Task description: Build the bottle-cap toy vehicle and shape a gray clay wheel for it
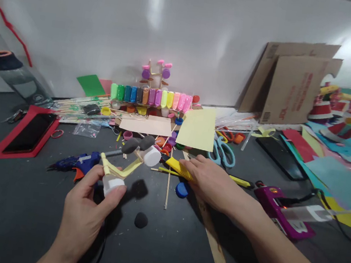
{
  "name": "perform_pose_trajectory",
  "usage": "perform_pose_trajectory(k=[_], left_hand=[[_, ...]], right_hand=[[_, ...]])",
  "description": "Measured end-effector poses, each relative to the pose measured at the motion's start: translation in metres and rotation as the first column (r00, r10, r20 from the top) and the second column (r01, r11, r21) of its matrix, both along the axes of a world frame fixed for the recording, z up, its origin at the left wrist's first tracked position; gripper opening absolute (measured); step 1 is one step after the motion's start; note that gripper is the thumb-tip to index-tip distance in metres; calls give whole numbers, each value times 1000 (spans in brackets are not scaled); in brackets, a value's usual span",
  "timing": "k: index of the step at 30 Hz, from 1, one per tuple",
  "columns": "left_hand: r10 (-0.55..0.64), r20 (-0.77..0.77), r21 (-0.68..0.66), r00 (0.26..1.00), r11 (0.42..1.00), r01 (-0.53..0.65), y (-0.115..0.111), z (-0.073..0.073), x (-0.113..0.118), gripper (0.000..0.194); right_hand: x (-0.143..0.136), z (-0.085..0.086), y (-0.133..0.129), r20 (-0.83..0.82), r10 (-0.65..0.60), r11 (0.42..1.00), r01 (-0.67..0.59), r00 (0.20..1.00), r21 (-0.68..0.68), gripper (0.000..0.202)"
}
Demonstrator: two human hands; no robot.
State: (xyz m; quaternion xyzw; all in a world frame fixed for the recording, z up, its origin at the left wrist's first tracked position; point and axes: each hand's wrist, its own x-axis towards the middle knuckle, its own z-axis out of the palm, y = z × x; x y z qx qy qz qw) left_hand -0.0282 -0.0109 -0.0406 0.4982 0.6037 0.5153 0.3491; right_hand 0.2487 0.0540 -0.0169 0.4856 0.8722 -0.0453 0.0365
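Note:
My left hand (pixel 89 206) pinches a small handmade model by its white bottle cap (pixel 112 185). A bent yellow paper strip (pixel 126 170) joins that cap to a second white cap (pixel 152 156), with dark grey oval pieces (pixel 137 143) above. My right hand (pixel 204 177) is closed on the yellow body of a utility knife (pixel 178 167), near the table surface; part of the knife is hidden under the fingers. Beside it lie a blue cap (pixel 182 189) and a thin wooden stick (pixel 168 183). A dark grey lump (pixel 141 220) rests between my hands.
A blue glue gun (pixel 81 162) lies left of my left hand. Light blue scissors (pixel 224 152), a yellow sheet (pixel 198 128) and colored clay packs (pixel 150 96) are behind. A wooden strip (pixel 215 241) runs under my right arm, near a purple power strip (pixel 284 214). Cardboard (pixel 294 89) leans at the back.

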Motion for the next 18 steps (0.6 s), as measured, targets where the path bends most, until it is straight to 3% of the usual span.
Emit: perform_pose_trajectory(k=[4, 8, 13, 14, 18], left_hand=[[35, 113, -86, 993, 996, -26, 0, 2, 2, 28], [125, 127, -140, 984, 984, -107, 3, 2, 3, 38], [146, 53, -106, 988, 984, -140, 3, 5, 0, 29], [145, 24, -96, 989, 985, -142, 2, 6, -1, 28], [167, -70, -68, 983, 983, -172, 0, 6, -4, 27]], right_hand=[[2, -6, 3, -94, -28, 997, 34, 995, 66, 32], [15, -1, -7, -267, -89, 970, 144, 960, 196, 34], [20, 13, -35, -590, -83, 885, 331, 803, 327, 31], [19, 14, -41, -625, -56, 890, 322, 779, 322, 34], [9, 14, -55, -569, 54, 920, 181, 820, 348, 38]])
